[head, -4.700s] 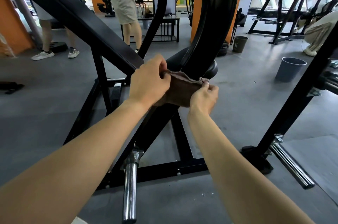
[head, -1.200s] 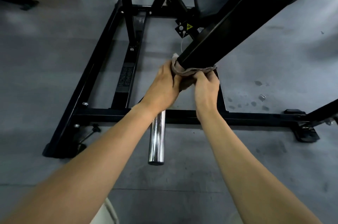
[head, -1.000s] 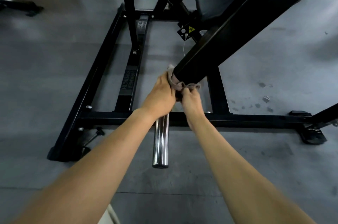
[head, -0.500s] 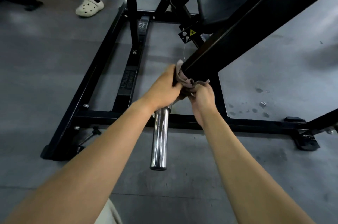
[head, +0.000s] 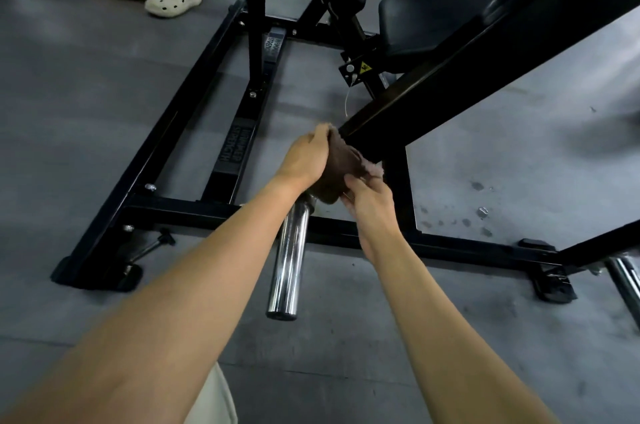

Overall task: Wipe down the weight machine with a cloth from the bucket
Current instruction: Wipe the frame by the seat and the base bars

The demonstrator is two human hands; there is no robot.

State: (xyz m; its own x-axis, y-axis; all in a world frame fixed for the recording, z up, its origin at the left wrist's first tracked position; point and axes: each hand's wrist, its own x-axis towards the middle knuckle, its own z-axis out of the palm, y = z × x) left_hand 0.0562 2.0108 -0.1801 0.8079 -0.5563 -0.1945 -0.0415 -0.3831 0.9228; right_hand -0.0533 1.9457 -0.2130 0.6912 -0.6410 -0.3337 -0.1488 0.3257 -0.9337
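Now the brown cloth (head: 341, 170) is pressed round the lever arm's (head: 450, 87) lower end, gripped by curled fingers of left hand (head: 306, 155) and right hand (head: 367, 195).

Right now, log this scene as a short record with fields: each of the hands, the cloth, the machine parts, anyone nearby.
left hand: grips the cloth from the left, pressing it to the lower end of the slanted black beam
right hand: holds the cloth's lower edge
cloth: brownish, bunched against the beam end
chrome peg: sticks out toward the camera just below the cloth, bare
seat pad: black, behind the beam
nearby: feet in white clogs, top left
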